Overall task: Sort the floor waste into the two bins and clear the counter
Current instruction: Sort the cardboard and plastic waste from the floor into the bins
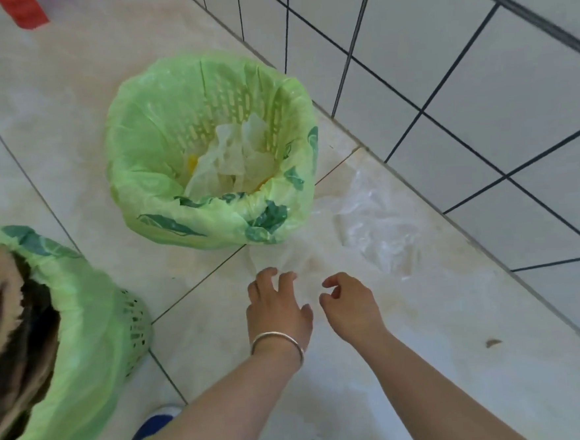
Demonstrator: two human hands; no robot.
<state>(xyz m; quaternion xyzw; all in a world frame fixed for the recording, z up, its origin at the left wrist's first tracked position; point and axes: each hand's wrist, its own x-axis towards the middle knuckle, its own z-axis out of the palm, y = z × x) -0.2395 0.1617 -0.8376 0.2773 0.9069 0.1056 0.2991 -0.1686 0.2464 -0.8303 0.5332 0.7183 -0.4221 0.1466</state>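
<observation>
both hands' fingers [272,279] touch clear plastic film [368,228].

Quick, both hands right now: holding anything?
Left hand: fingers curled over the clear plastic film on the floor; grip cannot be told.
Right hand: fingers loosely curled, holding nothing visible.

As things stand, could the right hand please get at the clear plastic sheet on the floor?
Probably yes: the right hand hovers beside the clear plastic sheet, with nothing lying between them.
</observation>
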